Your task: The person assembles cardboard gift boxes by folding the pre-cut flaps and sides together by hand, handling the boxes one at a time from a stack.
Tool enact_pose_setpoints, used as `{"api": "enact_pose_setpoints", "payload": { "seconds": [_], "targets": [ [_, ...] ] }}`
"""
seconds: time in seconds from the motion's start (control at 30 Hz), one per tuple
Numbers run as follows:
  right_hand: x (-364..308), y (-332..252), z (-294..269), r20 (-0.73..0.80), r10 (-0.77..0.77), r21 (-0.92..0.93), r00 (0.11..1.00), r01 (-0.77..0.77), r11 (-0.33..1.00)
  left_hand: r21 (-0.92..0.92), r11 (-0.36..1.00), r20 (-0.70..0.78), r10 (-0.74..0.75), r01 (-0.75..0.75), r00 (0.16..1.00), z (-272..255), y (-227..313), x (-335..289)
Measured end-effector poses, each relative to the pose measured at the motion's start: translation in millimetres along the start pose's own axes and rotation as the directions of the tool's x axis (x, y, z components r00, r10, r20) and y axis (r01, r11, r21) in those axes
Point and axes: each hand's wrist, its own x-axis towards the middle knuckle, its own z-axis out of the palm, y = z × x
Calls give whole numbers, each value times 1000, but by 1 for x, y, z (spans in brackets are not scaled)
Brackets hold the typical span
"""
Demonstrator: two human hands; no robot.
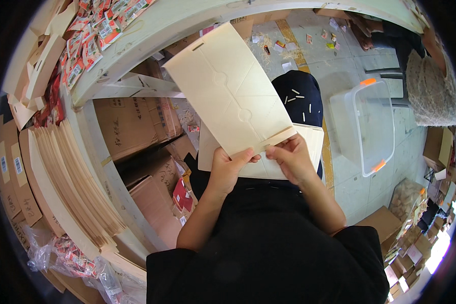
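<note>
Both forearms rise from the near edge; the left hand (227,169) and right hand (290,158) pinch, fingers closed, the near edge of a flat cream cardboard sheet (228,93) held above the lap; left stands a stack of flat cartons (71,177) on a pale workbench (152,25); right, on grey concrete floor (339,55), sits a clear plastic bin (365,124).

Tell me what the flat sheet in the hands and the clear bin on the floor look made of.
Flat sheet: likely thin cardboard, matte cream, with crisp fold creases, a slot and die-cut tabs. Clear bin: apparently plastic, see-through and slightly glossy, with orange clips. Both hands, left and right, pinch the sheet's lower edge.
</note>
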Motion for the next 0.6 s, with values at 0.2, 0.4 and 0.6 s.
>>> {"api": "enact_pose_setpoints", "payload": {
  "seconds": [0.2,0.4,0.6],
  "targets": [
    [-5,13,4,-7,-113,-155,994,110,982,29,998,-5,47,-47,999,2,-7,1],
    [-1,9,8,-66,-102,-133,993,92,987,10,999,-24,43,-43,999,14,2,1],
    [2,-11,-9,209,-5,-200,978,48,979,-18,1000,1,20,-20,1000,12,4,2]
  ]
}}
